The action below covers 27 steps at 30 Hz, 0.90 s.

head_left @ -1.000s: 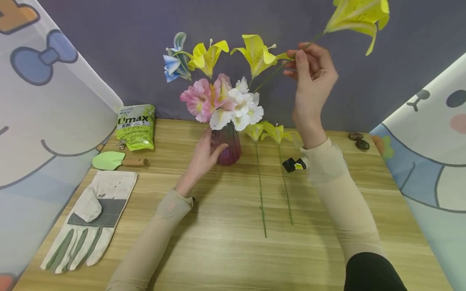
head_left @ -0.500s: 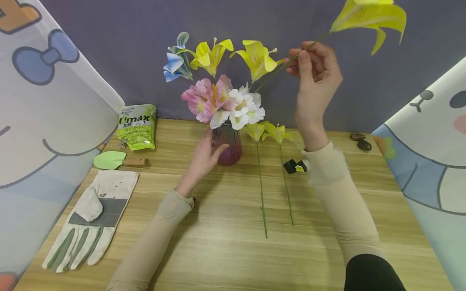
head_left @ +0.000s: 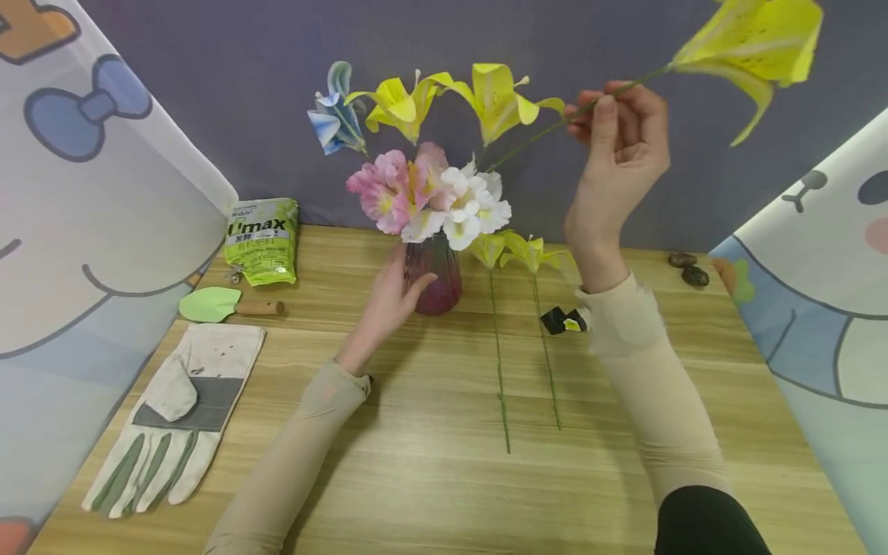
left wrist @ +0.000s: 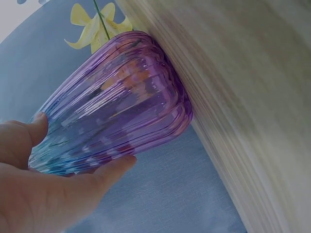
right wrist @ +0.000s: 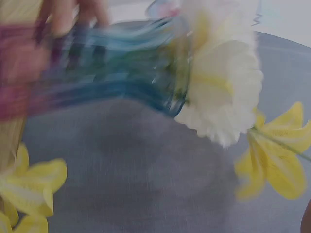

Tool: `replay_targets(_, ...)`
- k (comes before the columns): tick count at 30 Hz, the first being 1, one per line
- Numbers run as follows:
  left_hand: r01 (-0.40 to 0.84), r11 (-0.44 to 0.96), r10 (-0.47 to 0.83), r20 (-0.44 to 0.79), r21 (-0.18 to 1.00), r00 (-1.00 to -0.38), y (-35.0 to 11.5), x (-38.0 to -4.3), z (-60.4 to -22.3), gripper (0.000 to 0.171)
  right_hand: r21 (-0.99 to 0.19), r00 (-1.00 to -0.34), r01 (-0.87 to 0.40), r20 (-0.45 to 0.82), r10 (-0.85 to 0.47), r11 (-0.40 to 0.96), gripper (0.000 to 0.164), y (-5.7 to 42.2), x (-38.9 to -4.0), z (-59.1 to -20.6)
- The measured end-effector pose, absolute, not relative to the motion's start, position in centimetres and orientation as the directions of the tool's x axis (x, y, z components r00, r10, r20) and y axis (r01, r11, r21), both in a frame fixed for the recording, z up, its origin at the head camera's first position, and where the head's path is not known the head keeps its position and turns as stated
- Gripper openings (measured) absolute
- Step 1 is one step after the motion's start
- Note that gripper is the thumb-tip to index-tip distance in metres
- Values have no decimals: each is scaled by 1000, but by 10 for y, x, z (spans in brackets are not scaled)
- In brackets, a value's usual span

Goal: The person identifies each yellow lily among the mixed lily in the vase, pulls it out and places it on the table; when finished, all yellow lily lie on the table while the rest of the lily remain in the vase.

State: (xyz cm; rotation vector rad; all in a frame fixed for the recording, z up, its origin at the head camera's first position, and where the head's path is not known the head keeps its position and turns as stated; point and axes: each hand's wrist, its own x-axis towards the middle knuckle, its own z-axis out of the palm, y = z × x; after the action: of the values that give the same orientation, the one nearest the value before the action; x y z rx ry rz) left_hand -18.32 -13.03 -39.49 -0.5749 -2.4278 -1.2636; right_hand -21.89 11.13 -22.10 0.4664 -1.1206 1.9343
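Note:
A ribbed glass vase (head_left: 435,281) stands on the table, holding pink flowers (head_left: 385,193), white flowers (head_left: 465,204), a blue flower (head_left: 335,123) and two yellow lilies (head_left: 496,104). My left hand (head_left: 388,301) grips the vase from its left side, thumb in front; the left wrist view shows the thumb and fingers around the glass vase (left wrist: 121,102). High on the right, my right hand (head_left: 620,154) pinches the green stem of another yellow lily (head_left: 759,46). That stem slants down to the vase's flowers, where its lower end is hidden behind the white petals.
Two yellow lilies with long stems (head_left: 498,354) lie right of the vase. At left are a fertilizer bag (head_left: 262,243), a green trowel (head_left: 215,304) and a work glove (head_left: 180,416). Dark stones (head_left: 690,271) sit at the back right, before a grey wall (head_left: 243,92).
My right hand has shifted to the right, and the lily bloom it holds has swung right. The flowers in the vase have moved slightly; my left hand stays on the vase.

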Motion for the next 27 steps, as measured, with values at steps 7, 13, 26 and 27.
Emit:
replay_targets(7, 477, 525, 194, 447, 705, -874, -129, -181, -392, 78, -543, -626, -777, 614, 480, -320, 16, 120, -222, -216)
replay_targets(13, 460, 536, 188, 431, 708, -883, -129, -181, -392, 77, -607, -673, -739, 652, 348, -292, 11, 128, -223, -212)
replay_targets(26, 476, 531, 192, 448, 701, -873, -129, -181, -393, 79, -582, -563, -813, 796, 224, 26, 10, 131, -205, -201)
replay_targets(27, 476, 531, 192, 447, 701, -874, -129, -181, -393, 79, -585, -564, -810, 795, 226, 34, 9, 131, -204, -199)
